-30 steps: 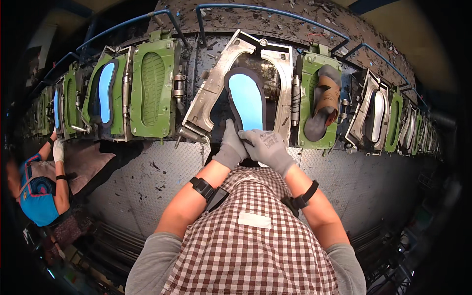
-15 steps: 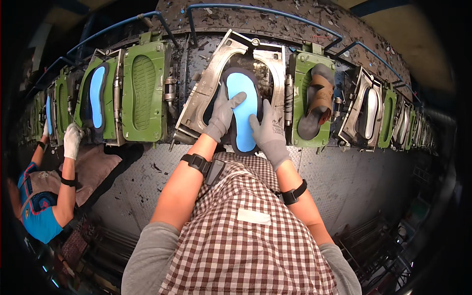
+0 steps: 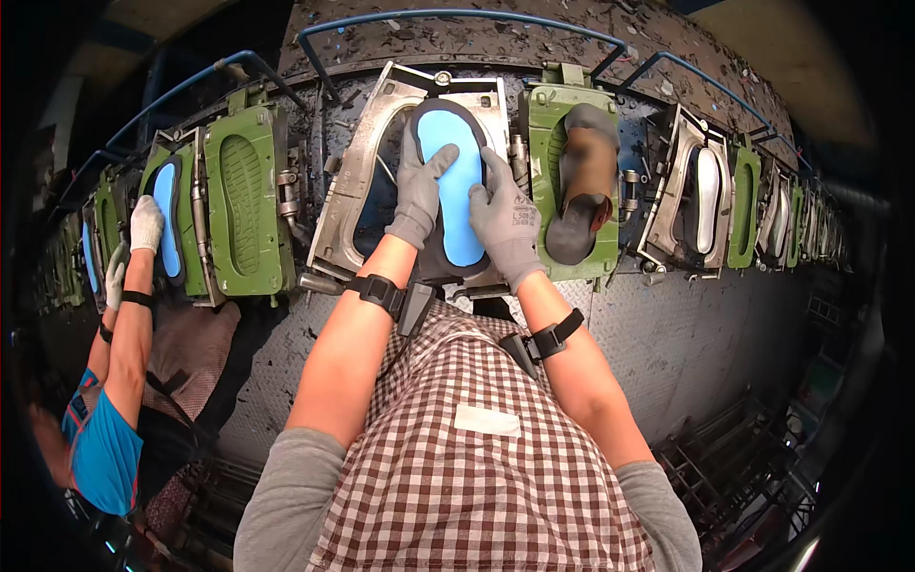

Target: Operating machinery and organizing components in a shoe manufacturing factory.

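Note:
A shoe sole with a light blue top and a black rim lies lengthwise over a hinged silver metal mould frame. My left hand, in a grey glove, grips its left edge, with the thumb across the blue face. My right hand, gloved alike, holds the right edge, with the thumb by the blue face and fingers pointing up along the rim. The fingers under the sole are hidden, and I cannot tell whether its underside touches the frame.
A green mould plate stands to the left. At right, another green plate bears a brown and dark grey sandal. Farther right, a mould holds a white sole. A blue rail runs behind. A co-worker's gloved hand is at left.
The sole and both my hands have moved away from me, farther over the metal frame. The whole view has shifted. At left, the co-worker's white-gloved hand has come up to another blue sole.

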`<state>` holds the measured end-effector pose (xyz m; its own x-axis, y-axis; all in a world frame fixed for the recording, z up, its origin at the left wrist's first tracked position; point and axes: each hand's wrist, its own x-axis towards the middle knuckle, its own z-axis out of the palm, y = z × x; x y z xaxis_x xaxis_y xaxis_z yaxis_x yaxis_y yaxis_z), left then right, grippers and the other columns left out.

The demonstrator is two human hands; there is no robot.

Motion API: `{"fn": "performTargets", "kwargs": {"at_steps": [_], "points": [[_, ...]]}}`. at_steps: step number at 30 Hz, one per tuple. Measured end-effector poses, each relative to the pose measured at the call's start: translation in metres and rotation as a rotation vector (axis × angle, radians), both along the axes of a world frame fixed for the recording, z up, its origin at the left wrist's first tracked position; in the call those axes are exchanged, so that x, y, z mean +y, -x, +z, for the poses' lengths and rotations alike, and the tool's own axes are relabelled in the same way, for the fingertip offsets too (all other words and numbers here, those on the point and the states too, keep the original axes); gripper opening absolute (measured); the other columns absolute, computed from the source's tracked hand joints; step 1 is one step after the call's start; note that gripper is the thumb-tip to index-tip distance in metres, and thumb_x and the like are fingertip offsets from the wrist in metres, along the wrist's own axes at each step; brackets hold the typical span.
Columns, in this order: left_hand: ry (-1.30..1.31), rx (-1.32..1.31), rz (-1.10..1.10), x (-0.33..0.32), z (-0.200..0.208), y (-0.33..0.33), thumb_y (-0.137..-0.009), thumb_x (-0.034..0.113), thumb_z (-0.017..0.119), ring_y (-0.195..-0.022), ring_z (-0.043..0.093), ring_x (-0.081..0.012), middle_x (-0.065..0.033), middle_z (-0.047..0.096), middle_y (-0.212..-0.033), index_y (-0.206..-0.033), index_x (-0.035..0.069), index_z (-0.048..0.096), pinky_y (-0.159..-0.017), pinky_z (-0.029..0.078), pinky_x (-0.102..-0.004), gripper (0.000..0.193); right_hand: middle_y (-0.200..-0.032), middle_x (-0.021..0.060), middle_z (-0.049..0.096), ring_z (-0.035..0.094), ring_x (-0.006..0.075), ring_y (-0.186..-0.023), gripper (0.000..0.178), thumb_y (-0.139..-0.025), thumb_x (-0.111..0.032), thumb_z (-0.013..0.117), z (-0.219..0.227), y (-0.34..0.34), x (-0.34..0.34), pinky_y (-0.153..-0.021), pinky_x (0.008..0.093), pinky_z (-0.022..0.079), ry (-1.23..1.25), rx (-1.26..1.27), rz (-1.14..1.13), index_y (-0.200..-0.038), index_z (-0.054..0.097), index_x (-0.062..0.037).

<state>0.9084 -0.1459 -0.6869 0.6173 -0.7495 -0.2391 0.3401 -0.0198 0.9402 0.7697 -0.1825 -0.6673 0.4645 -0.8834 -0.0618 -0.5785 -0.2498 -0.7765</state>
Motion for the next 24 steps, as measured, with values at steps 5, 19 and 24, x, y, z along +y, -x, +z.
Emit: {"fn": "performTargets", "kwargs": {"at_steps": [5, 19, 24], "points": [[-0.349, -0.053, 0.047, 0.012, 0.022, 0.03, -0.086, 0.035, 0.075, -0.129, 0.047, -0.0279, -0.0226, 0.04, -0.149, -0.154, -0.005, 0.016, -0.106, 0.042, -0.037, 0.099, -0.124, 0.0178, 0.066, 0.066, 0.0318, -0.11, 0.045, -0.093, -0.016, 0.057, 0.035, 0.028, -0.009, -0.093, 0.0384, 0.051, -0.184, -0.002, 0.037, -0.137, 0.054, -0.0083], [-0.386, 0.053, -0.454, -0.135, 0.073, 0.244, -0.086, 0.002, 0.057, -0.107, 0.062, -0.0162, -0.0142, 0.065, -0.116, -0.135, 0.0, 0.052, -0.094, 0.05, -0.0297, 0.05, -0.133, 0.0169, 0.055, 0.052, 0.0244, -0.123, 0.07, -0.09, -0.016, 0.068, 0.057, 0.267, -0.097, -0.106, 0.0363, 0.04, -0.344, -0.448, -0.431, -0.147, 0.035, 0.0063], [-0.14, 0.016, -0.641, -0.2, 0.076, 0.379, -0.087, 0.013, 0.068, -0.125, 0.053, -0.0261, -0.0184, 0.041, -0.148, -0.155, 0.0, 0.02, -0.103, 0.045, -0.035, 0.085, -0.123, 0.01, 0.062, 0.059, 0.0158, -0.109, 0.047, -0.092, -0.008, 0.063, 0.059, 0.397, -0.172, -0.097, 0.0304, 0.047, -0.298, -0.659, -0.603, -0.135, 0.05, 0.0055]]}}
